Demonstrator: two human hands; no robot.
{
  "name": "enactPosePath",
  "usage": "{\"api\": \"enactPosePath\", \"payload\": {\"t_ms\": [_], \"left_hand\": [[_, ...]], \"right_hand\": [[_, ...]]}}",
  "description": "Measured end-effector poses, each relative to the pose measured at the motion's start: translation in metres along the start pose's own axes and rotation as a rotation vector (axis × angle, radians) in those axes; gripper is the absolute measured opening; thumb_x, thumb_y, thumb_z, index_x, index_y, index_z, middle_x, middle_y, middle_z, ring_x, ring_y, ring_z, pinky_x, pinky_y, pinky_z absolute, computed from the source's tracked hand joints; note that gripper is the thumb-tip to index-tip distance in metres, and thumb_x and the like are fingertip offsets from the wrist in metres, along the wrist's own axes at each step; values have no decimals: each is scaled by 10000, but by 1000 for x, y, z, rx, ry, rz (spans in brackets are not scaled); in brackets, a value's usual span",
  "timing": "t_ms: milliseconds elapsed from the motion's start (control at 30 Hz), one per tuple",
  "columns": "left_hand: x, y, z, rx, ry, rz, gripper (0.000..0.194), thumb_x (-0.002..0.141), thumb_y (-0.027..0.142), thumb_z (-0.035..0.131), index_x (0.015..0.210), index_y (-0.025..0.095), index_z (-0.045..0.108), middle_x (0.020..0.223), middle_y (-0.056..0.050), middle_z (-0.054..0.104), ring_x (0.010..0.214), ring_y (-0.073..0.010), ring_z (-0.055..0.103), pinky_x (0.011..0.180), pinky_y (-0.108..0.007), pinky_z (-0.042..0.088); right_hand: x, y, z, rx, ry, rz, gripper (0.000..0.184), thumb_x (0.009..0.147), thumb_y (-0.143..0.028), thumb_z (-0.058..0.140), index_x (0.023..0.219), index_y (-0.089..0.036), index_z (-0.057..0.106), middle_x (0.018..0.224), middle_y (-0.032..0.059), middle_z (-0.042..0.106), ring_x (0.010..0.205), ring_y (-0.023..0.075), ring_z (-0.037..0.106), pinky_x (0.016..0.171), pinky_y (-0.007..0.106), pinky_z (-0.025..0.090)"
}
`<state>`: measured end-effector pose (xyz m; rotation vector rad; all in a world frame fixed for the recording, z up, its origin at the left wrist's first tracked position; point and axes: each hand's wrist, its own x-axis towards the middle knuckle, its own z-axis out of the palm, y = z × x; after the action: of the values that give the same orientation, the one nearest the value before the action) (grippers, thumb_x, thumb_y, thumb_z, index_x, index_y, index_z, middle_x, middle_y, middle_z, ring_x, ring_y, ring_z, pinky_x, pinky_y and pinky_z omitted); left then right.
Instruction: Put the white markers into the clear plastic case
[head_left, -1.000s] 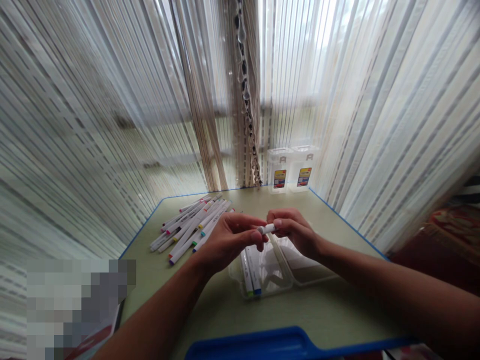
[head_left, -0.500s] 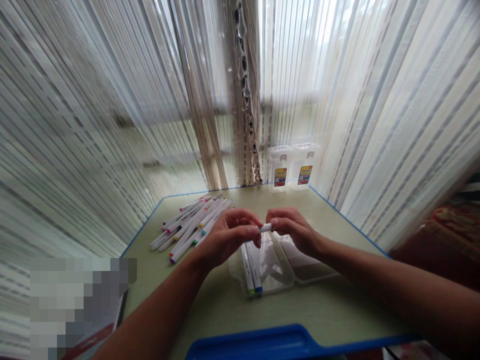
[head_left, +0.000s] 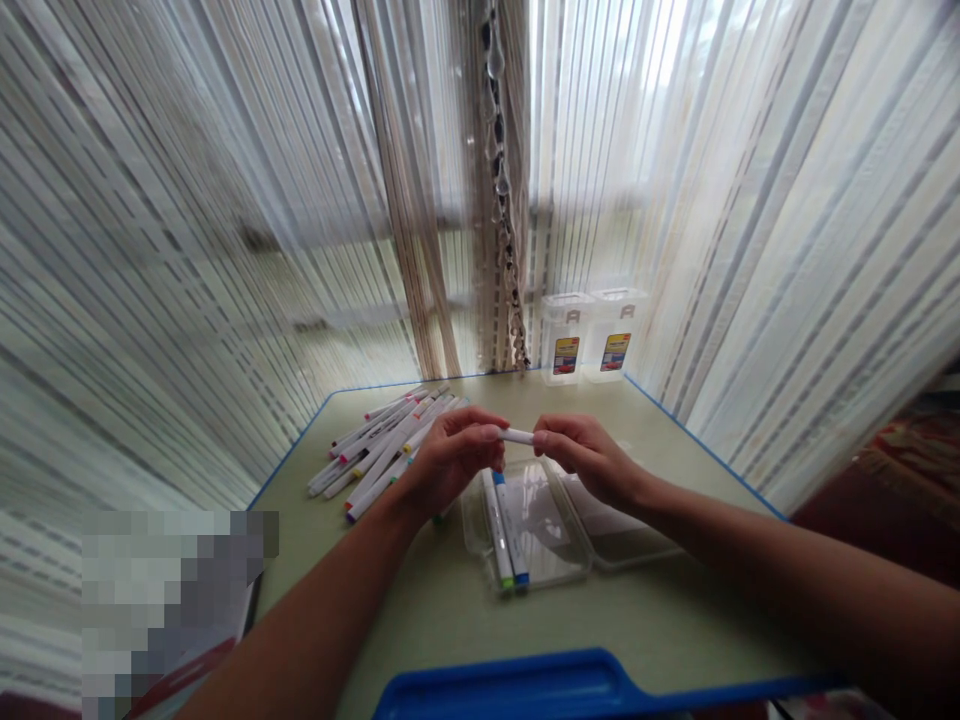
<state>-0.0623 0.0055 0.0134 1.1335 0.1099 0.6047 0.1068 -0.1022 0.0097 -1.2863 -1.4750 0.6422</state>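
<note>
Table [head_left: 450, 615]: open clear case [head_left: 551, 530] towards near edge, marker pile [head_left: 386, 435] towards far left corner. Our left hand [head_left: 454, 455] and right hand [head_left: 589, 455], narrow pinches, steady held marker [head_left: 517, 437] between them, over case's far edge. We judge: shifting marker sideways calls for loosening one pinch, keeping other firm.

My one view comes from the wearer's head, facing forward and down across the table [head_left: 465, 620]. I look from close above the near edge, so the forearms run in large from the lower corners. The curtain [head_left: 315, 150] fills the upper half, and the clear boxes [head_left: 592, 335] stand small, right of centre. I have no second view sharing this scene.
</note>
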Motion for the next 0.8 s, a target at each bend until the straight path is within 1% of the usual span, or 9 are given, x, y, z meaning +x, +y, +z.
{"api": "enactPosePath", "payload": {"t_ms": [167,333,600,733,800], "left_hand": [[-5,-2,-1,-114,-94,-80,149,735,228,756,871,165,756,668,-41,689,629,-139,635,637,-293,512],[-8,-4,3,-140,-120,-103,150,734,225,768,882,201,762,671,-27,695,650,-133,649,678,-284,508],[-9,-4,4,-128,-120,-99,179,689,231,804,863,217,766,687,-25,707,681,-147,660,686,-294,503],[-8,-4,3,-71,-102,-60,214,660,243,821,860,205,757,687,-30,705,638,-145,646,655,-292,490],[-6,-3,2,-43,-83,-50,187,671,236,806,842,191,746,660,-28,693,602,-139,631,623,-280,480]], "right_hand": [[-2,1,1,296,-95,86,273,821,-356,565,667,-133,590,498,-56,364,453,80,308,441,241,190],[-3,0,3,432,-151,110,257,807,-326,570,628,-142,546,508,-51,371,455,75,304,441,242,178],[-3,1,2,442,-183,103,286,823,-336,567,611,-156,499,513,-51,365,468,79,295,451,245,189],[-4,3,1,379,-171,74,282,835,-346,563,637,-148,532,520,-54,363,472,81,302,455,244,196],[-3,3,0,311,-148,49,289,845,-368,558,664,-142,560,531,-55,358,481,84,298,456,244,194]]}}
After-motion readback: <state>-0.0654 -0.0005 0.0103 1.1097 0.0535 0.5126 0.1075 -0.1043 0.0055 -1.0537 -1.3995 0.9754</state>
